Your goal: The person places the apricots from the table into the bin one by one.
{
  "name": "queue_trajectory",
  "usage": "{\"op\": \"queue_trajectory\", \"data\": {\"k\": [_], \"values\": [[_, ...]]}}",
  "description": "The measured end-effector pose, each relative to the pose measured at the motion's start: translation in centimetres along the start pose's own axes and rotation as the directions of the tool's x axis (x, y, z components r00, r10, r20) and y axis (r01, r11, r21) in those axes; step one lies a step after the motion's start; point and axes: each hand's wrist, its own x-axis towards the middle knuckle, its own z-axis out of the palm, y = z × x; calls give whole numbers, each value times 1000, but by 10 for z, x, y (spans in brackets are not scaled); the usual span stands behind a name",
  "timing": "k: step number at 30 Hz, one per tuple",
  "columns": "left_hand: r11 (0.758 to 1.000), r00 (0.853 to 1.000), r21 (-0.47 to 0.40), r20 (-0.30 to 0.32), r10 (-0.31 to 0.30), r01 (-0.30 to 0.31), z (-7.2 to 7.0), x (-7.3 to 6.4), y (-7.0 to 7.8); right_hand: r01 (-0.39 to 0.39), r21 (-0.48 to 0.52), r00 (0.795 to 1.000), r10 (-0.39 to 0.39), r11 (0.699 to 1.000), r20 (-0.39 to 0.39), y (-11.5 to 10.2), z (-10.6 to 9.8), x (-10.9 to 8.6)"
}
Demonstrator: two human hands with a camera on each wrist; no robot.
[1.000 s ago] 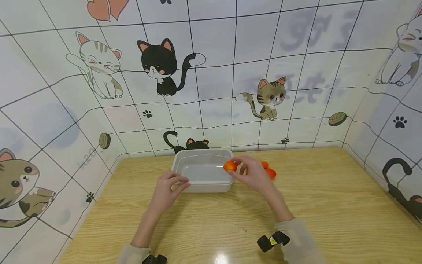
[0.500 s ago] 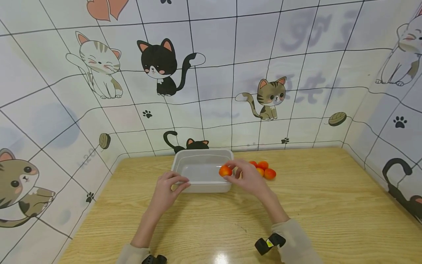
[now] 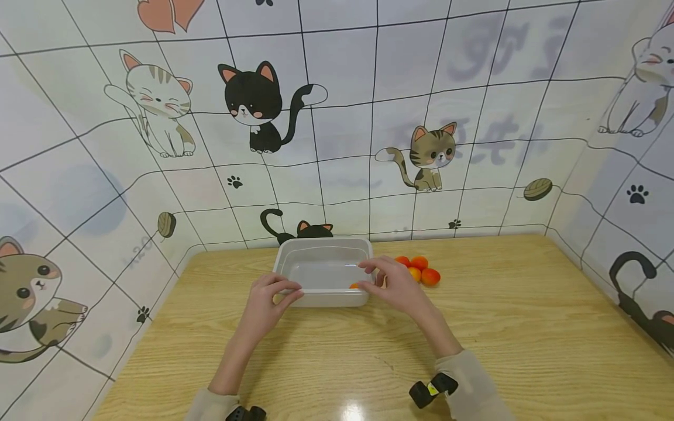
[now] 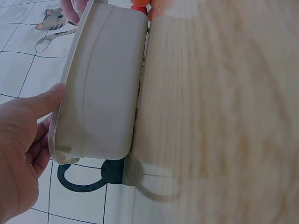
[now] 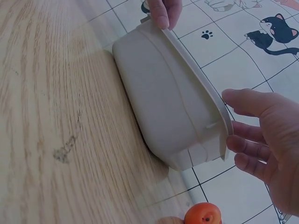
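Observation:
A pale, rectangular plastic box (image 3: 322,300) stands on the wooden table against the wall. At its front left corner, my left hand (image 3: 267,301) pinches the rim, thumb on the near side. My right hand (image 3: 399,285) is over the front right corner, thumb and fingers apart, with nothing between them. Inside the box, just behind the front wall, the top of one small orange-red tomato (image 3: 354,286) shows; the wall hides the rest. Right of the box, partly behind my right hand, lie several more small tomatoes (image 3: 430,277); the right wrist view shows one tomato (image 5: 203,213) near the box.
The light wooden table (image 3: 337,356) ends at a wall (image 3: 347,140) printed with cartoon cats and grid lines. Side walls rise at left and right. Black wrist cameras (image 3: 433,390) sit at both sleeves.
My right hand has carried a tomato left and down into the box and let go of it; the fingers have spread. The left hand has stayed at the rim.

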Motion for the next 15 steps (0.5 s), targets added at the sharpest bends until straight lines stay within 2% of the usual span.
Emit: {"op": "queue_trajectory", "data": {"k": [11, 15], "values": [[1000, 1000, -5, 10, -9, 9, -1, 0, 1, 59, 3, 997, -59, 998, -54, 8, -10, -3], [1000, 1000, -4, 13, -12, 12, -2, 0, 1, 56, -12, 995, -57, 998, -82, 9, -15, -3]]}}
